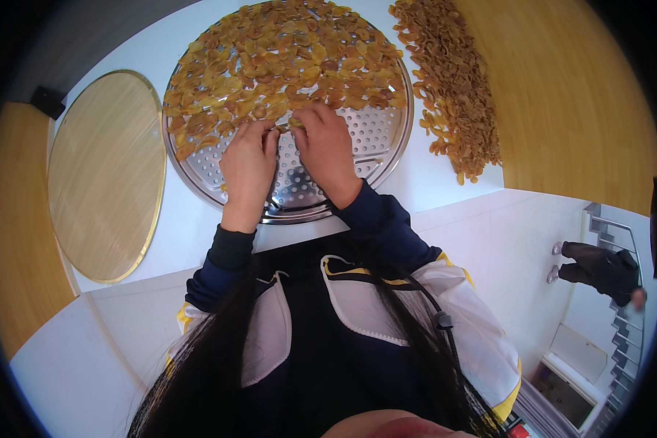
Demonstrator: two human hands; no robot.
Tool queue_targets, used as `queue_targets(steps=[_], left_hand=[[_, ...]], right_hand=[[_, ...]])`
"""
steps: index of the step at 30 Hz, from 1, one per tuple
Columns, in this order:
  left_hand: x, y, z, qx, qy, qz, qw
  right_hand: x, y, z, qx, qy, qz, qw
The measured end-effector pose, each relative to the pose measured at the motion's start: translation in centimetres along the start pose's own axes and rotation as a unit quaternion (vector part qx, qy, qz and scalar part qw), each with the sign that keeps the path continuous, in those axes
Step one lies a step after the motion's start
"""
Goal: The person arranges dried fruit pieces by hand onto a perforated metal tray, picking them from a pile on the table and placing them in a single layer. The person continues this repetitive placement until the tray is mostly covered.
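Note:
A round perforated steel tray (369,131) lies before me, its far part covered with dried amber-brown slices (284,60). My left hand (247,167) is over the tray's near half, thumb and fingers pinched at a small brown slice (280,129). Close beside it, my right hand (328,148) holds a yellowish slice (295,123) between thumb and fingers. Both hands are at the near edge of the spread slices. Bare holes show in the metal around my wrists, and one small yellow piece (224,188) lies near the tray's left rim.
Right of the tray, a long heap of similar slices (462,93) lies on the white tabletop (197,219), against a wooden surface (558,98). A round woven lid or mat (109,175) rests at the left. Farther off, a person (597,271) is near a staircase railing (616,224).

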State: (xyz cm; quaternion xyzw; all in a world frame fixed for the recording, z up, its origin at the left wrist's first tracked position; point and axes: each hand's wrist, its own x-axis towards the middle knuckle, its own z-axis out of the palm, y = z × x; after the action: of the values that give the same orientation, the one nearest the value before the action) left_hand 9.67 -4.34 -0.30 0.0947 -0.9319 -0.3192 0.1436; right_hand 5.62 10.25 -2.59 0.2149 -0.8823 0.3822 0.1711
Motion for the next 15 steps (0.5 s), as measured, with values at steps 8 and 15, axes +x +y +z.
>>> queue_targets(steps=[8, 15], left_hand=[[-2.4, -0.5, -1.1, 0.021, 0.023, 0.123, 0.992], [-3.8, -0.1, -0.9, 0.044, -0.008, 0.135, 0.990]], right_hand=[[-1.4, -0.1, -1.8, -0.007, -0.034, -0.039, 0.999], [-1.6, -0.4, -1.7, -0.048, -0.047, -0.045, 0.997]])
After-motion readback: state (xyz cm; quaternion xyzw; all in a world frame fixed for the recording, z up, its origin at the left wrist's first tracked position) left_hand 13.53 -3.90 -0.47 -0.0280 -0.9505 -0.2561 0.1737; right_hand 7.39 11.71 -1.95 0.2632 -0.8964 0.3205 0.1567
